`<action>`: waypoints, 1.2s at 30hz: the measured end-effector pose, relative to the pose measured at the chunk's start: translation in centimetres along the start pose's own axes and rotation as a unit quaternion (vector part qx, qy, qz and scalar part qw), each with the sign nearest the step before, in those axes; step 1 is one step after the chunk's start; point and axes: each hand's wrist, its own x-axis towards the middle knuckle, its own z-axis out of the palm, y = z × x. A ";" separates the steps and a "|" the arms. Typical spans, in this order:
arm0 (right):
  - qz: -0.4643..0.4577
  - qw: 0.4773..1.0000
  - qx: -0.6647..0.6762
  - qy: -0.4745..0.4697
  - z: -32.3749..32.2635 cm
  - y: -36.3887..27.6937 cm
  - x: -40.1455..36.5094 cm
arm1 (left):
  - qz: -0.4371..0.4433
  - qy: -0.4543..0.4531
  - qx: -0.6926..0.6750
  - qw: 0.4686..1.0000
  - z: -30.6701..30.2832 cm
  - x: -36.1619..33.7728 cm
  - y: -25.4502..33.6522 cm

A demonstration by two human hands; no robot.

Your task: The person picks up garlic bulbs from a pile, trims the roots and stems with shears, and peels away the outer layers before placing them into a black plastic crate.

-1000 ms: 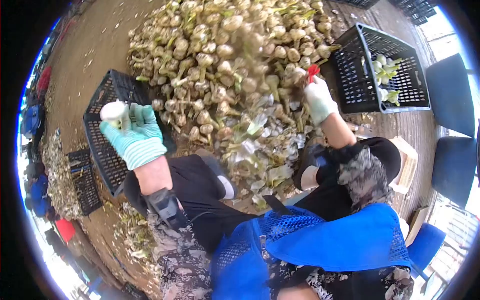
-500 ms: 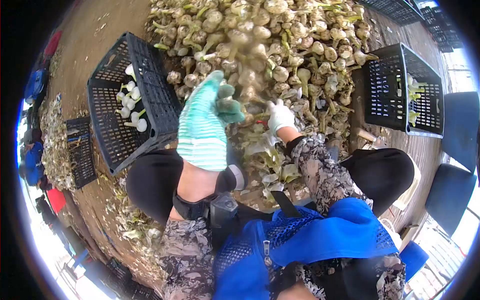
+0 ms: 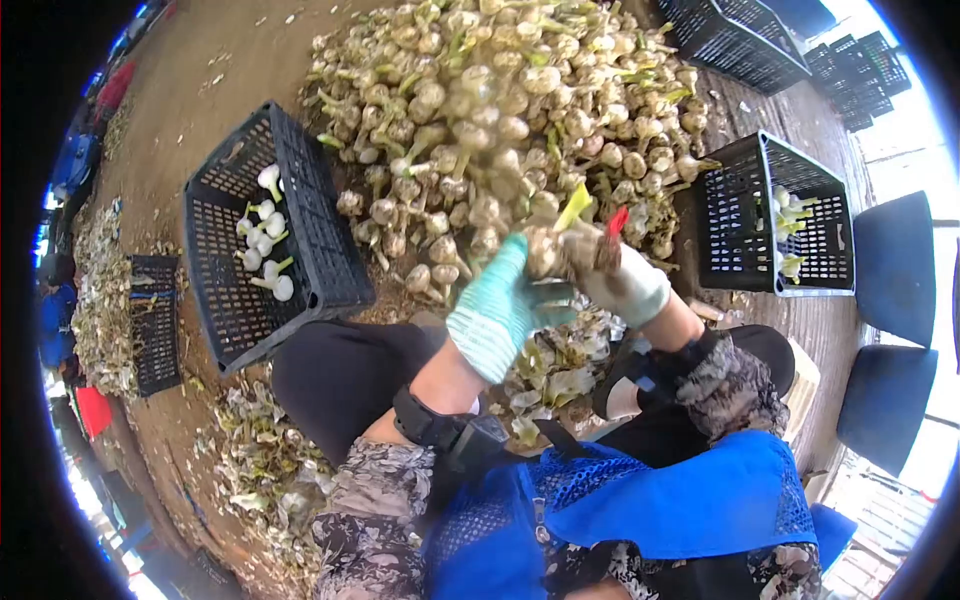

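Observation:
My left hand (image 3: 500, 312), in a green-and-white striped glove, is closed with its fingertips at a soil-covered garlic bulb (image 3: 543, 252). A yellow-green stalk (image 3: 574, 206) sticks up beside that bulb. Right next to it, my right hand (image 3: 632, 288) in a whitish glove is closed around a small tool with a red end (image 3: 617, 221); its working part is hidden. Brown, dirty plant matter (image 3: 592, 252) shows between the two hands. Both hands are raised over the near edge of a big heap of unpeeled garlic (image 3: 470, 130).
A black crate (image 3: 335, 245) with clean white garlic (image 3: 268, 235) stands left. Another black crate (image 3: 735, 215) on the right holds trimmed bulbs with stalks (image 3: 792, 222). Peelings (image 3: 565, 385) lie between my legs. More crates (image 3: 735, 50) stand at upper right, beyond blue chair backs (image 3: 895, 265).
My right hand has risen from the heap with the red-ended tool and dirty garlic. My left hand has swung right and closed in beside it. The view has shifted slightly.

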 end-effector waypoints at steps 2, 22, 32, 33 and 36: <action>0.035 0.998 0.011 0.048 -0.7 -0.1 -0.9 | 0.039 -0.102 0.027 0.994 0.3 -0.3 0.1; 0.053 0.987 -0.030 0.147 1.4 -8.5 -4.9 | 0.459 -0.090 0.427 0.774 1.9 0.4 -2.5; -0.095 0.983 -0.098 0.126 2.8 -7.0 -4.5 | 0.114 -0.001 0.113 0.987 2.1 0.7 -1.2; -0.081 0.991 -0.044 0.101 2.5 -6.9 -4.6 | 0.086 0.009 0.097 0.992 2.0 0.8 -1.1; -0.057 0.978 -0.171 0.102 1.1 -6.2 -4.6 | 0.060 -0.022 0.162 0.985 1.9 1.1 -1.1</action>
